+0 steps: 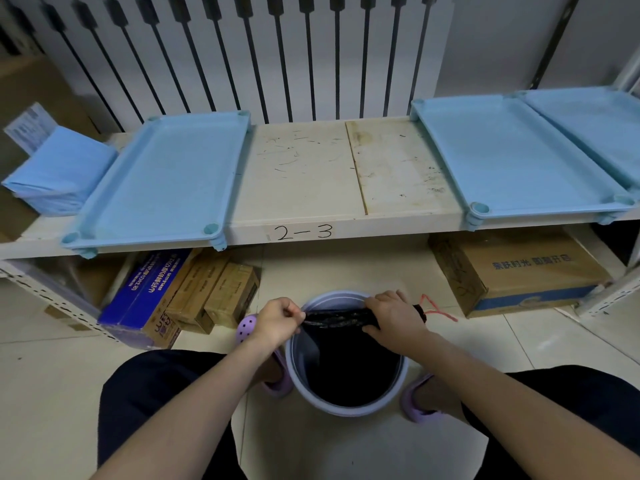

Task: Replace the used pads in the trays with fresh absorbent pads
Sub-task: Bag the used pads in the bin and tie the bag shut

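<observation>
- Head view: we crouch with the bin (349, 408) between our feet, close under the shelf (301, 174), so waste from above can drop straight in.
- Our left hand (277, 318) pinches the bunched edge of the black liner (332, 318). Our right hand (394, 317) curls round the same edge further along, stretching it across the bin's mouth, probably to open or seat it.
- On the shelf lie the left tray (162, 181) and the right trays (512, 157); we cannot tell whether pads line them.
- Fresh pads (59, 171) are stacked just beside the left tray, handy for relining.
</observation>
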A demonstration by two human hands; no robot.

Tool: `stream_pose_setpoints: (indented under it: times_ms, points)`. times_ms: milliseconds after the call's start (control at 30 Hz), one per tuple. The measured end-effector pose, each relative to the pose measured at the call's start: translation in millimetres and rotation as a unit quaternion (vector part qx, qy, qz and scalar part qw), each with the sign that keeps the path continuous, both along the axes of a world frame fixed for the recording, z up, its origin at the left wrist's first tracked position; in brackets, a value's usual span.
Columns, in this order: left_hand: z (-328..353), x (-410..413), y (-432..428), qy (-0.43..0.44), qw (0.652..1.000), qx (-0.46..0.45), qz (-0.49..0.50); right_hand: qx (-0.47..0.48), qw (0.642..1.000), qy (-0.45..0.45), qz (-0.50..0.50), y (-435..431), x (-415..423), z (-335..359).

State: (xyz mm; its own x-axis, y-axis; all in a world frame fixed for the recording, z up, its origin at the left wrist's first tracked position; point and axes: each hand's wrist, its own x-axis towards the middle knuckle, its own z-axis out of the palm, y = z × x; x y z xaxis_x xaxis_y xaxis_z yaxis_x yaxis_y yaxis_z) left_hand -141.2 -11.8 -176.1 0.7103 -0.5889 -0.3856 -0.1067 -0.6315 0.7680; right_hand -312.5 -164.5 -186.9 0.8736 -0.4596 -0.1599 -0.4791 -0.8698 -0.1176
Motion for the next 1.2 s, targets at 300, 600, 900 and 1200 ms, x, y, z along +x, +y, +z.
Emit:
stream_pose_setpoints:
  times_ms: [300, 600, 900, 1200]
  points:
    - [30.6, -6.7, -6.5, 0.011, 0.99, -0.138, 0.02, 0.026, 0.998, -0.05, 0.002, 7.2, -2.4, 2.6]
    - [77.9, -12.2, -23.8, -0.002, 0.972, -0.233, 0.022, 0.042, 0.998, -0.046, 0.015, 0.9, -6.3, 6.2]
    - [125.8, -28.6, -36.9, 0.021, 0.938, -0.345, -0.023, 0.253, 0.948, -0.177, -0.077, 15.0, 13.5, 24.3]
    - [151.0, -18.0, -47.2, 0.016, 0.916, -0.401, 0.008, 0.2, 0.973, -0.105, -0.051, 22.3, 7.5, 17.8]
